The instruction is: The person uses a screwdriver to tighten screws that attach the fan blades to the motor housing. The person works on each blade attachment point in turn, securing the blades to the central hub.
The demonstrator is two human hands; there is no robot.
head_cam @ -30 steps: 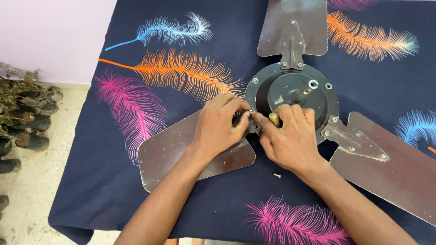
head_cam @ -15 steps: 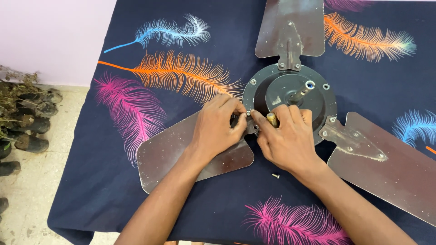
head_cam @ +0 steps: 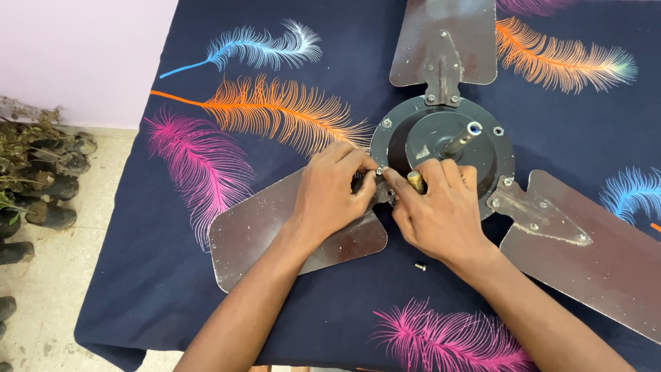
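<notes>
While both hands meet at the near-left rim of the round dark metal fan motor housing (head_cam: 444,148), the step in hand looks like fitting or turning a small silver screw (head_cam: 379,169) where the dusty brown metal fan blade (head_cam: 275,231) on the housing's near-left joins it. Left hand (head_cam: 329,194) is curled shut, fingertips pinching at that screw, palm resting on the blade's bracket end. Right hand (head_cam: 437,213) is closed too, thumb and forefinger meeting the left fingertips at the screw, with a yellow-brown tool handle (head_cam: 415,181) tucked in its grip; tool tip hidden, so can't tell if it sits on the screw head. Judged next move: fine twisting at the rim, blade held steady so the holes stay lined up. A loose short silver bolt (head_cam: 419,266) lies on the dark navy feather-print cloth (head_cam: 206,138) just near of the housing, beside the right wrist, easy to knock. Two more brown blades, far one (head_cam: 444,41) and right one (head_cam: 592,248), stay bolted to the housing. Cloth edge drops off well left of the housing, black plant pots (head_cam: 41,186) on the floor beyond; open cloth near side gives elbow room.
</notes>
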